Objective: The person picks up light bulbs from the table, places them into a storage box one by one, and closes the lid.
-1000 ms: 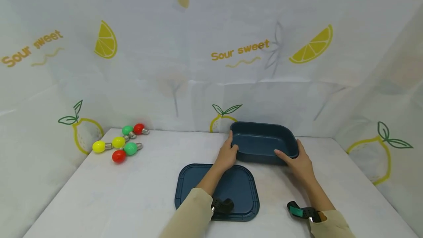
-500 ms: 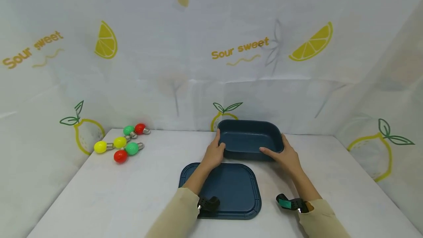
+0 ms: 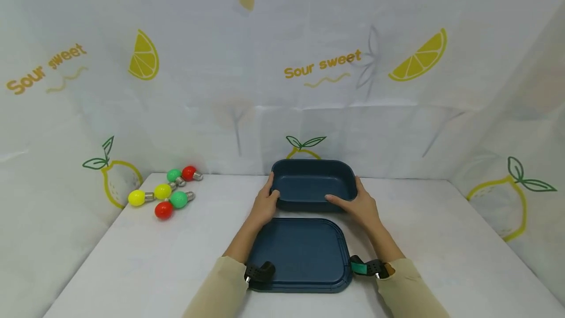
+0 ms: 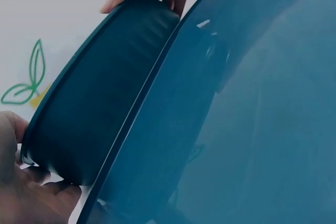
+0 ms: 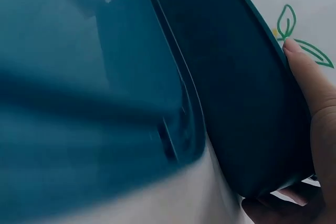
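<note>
A deep dark-blue rectangular box, open at the top with nothing inside, is at the back middle of the table. My left hand grips its left end, thumb at the front rim. At the other end my right hand holds it, thumb over the front rim and fingers round the side. In both wrist views the box's outer wall shows between the hands, with fingers reaching under it. Nearer me a flat dark-blue lid with a grooved edge lies on the table, partly below my forearms.
Several coloured light bulbs, among them a red one and a yellow one, lie at the back left of the white table. A white sheet printed with lemons hangs behind the table and at its sides.
Both hands have carried the box leftward from the right, and it now stands straight behind the lid. The lid and bulbs have stayed in place.
</note>
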A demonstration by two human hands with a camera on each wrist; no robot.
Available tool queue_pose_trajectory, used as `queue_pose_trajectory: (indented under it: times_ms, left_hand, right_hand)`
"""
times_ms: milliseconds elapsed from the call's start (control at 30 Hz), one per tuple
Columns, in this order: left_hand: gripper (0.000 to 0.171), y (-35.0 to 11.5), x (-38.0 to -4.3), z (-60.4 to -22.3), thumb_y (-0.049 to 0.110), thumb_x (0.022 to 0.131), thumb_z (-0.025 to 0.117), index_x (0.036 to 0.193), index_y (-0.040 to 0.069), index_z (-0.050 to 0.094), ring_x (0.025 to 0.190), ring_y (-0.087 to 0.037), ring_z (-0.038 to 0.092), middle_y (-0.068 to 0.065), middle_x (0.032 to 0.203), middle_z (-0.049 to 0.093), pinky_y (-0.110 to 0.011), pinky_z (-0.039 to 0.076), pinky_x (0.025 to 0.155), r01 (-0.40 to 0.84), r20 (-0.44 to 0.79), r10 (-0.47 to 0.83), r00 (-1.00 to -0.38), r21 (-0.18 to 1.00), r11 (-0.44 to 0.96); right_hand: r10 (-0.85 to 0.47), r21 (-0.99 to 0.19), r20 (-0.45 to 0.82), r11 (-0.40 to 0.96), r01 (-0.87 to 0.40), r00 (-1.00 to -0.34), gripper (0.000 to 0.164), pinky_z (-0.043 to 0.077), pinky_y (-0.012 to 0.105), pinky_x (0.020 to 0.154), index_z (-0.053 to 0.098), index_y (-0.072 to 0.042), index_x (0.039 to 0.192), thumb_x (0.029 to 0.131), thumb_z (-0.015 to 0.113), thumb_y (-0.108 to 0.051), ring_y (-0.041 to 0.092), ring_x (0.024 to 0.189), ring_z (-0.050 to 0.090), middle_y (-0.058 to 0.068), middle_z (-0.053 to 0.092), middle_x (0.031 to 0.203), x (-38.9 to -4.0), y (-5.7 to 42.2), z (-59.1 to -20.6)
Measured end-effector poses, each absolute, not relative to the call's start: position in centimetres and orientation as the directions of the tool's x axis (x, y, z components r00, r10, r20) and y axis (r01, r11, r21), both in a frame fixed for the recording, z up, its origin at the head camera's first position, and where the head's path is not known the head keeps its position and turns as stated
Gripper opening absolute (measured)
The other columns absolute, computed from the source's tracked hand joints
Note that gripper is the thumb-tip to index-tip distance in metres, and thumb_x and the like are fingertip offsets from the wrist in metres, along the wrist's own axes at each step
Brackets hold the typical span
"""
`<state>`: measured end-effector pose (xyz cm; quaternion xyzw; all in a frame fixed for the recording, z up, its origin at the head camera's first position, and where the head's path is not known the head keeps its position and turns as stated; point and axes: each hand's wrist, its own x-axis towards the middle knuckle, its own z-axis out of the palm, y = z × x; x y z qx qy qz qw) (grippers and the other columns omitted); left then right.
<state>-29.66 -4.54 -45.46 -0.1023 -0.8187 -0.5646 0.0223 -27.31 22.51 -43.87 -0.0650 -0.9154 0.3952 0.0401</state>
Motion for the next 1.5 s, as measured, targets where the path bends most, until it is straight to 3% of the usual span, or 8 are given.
queue_pose_trajectory:
  times_ms: [233,267,467,600,733,1067,1300,1500]
  left_hand:
    - [0.064,-6.8,-29.7,-46.2,0.017,0.1,0.036,0.162,0.016,0.022,0.134,-0.033,0.044,-0.008,0.168,0.024,-0.045,0.036,0.106,0.201,0.193,0.057,-0.98,0.914,0.352]
    - [0.064,-7.1,-29.7,-46.4,0.017,0.1,0.036,0.162,0.017,0.023,0.125,-0.036,0.05,-0.009,0.168,0.027,-0.045,0.038,0.102,0.204,0.201,0.046,-0.978,0.912,0.355]
    - [0.063,-7.9,-29.8,-47.5,0.017,0.099,0.037,0.161,0.023,0.027,0.109,-0.034,0.051,-0.004,0.166,0.031,-0.043,0.037,0.101,0.22,0.232,0.004,-0.973,0.919,0.328]
    - [0.063,-7.7,-30.0,-47.8,0.016,0.099,0.04,0.161,0.023,0.029,0.133,-0.033,0.048,-0.003,0.167,0.031,-0.048,0.035,0.115,0.231,0.242,0.0,-0.97,0.928,0.293]
    - [0.064,-7.3,-30.2,-47.8,0.012,0.098,0.043,0.16,0.019,0.03,0.152,-0.028,0.032,-0.006,0.167,0.031,-0.053,0.029,0.124,0.252,0.259,0.005,-0.966,0.935,0.249]
    - [0.064,-7.0,-30.8,-47.8,0.016,0.097,0.045,0.159,0.024,0.033,0.154,-0.028,0.03,-0.004,0.167,0.031,-0.051,0.03,0.124,0.239,0.239,0.026,-0.971,0.944,0.229]
    - [0.07,-8.4,-31.6,-47.2,0.013,0.097,0.051,0.162,0.011,0.024,0.143,-0.04,0.047,-0.019,0.162,0.036,-0.055,0.04,0.117,0.256,0.238,0.1,-0.966,0.936,0.241]
    - [0.063,-9.8,-31.6,-45.9,0.032,0.105,0.048,0.16,0.008,0.027,0.139,-0.041,0.051,-0.022,0.158,0.042,-0.055,0.05,0.107,0.256,0.228,0.129,-0.965,0.927,0.275]
  right_hand:
    - [0.114,-0.755,0.049,0.654,0.038,-0.992,0.123,0.031,0.065,0.119,0.001,-0.008,0.163,0.081,0.074,-0.063,0.049,0.152,0.023,0.025,0.014,0.168,-27.7,19.8,-44.3]
    - [0.112,-0.761,0.053,0.647,0.033,-0.992,0.123,0.03,0.065,0.119,0.001,-0.008,0.163,0.081,0.074,-0.062,0.048,0.152,0.023,0.026,0.014,0.168,-27.7,19.5,-44.4]
    - [0.1,-0.809,0.119,0.586,-0.038,-0.988,0.113,0.027,0.067,0.12,0.003,-0.014,0.164,0.085,0.074,-0.054,0.047,0.152,0.023,0.026,0.016,0.167,-27.7,18.9,-46.0]
    - [0.105,-0.834,0.154,0.546,-0.072,-0.982,0.104,0.027,0.067,0.12,0.007,-0.022,0.164,0.089,0.072,-0.051,0.043,0.154,0.021,0.019,0.016,0.169,-27.7,19.3,-47.0]
    - [0.118,-0.847,0.149,0.528,-0.065,-0.982,0.108,0.025,0.067,0.12,0.0,-0.026,0.164,0.089,0.071,-0.054,0.043,0.156,0.017,0.013,0.01,0.172,-27.5,19.7,-47.1]
    - [0.133,-0.862,0.14,0.503,-0.055,-0.981,0.106,0.027,0.067,0.119,0.004,-0.03,0.164,0.088,0.073,-0.052,0.042,0.155,0.02,0.013,0.014,0.171,-27.7,20.3,-47.2]
    - [0.121,-0.866,0.132,0.498,-0.055,-0.984,0.106,0.025,0.068,0.12,0.003,-0.029,0.164,0.088,0.073,-0.053,0.043,0.155,0.019,0.014,0.013,0.171,-28.1,20.2,-47.1]
    - [0.118,-0.868,0.118,0.495,-0.045,-0.986,0.108,0.024,0.068,0.12,0.001,-0.029,0.164,0.087,0.073,-0.055,0.043,0.155,0.019,0.014,0.013,0.171,-28.3,20.0,-47.0]
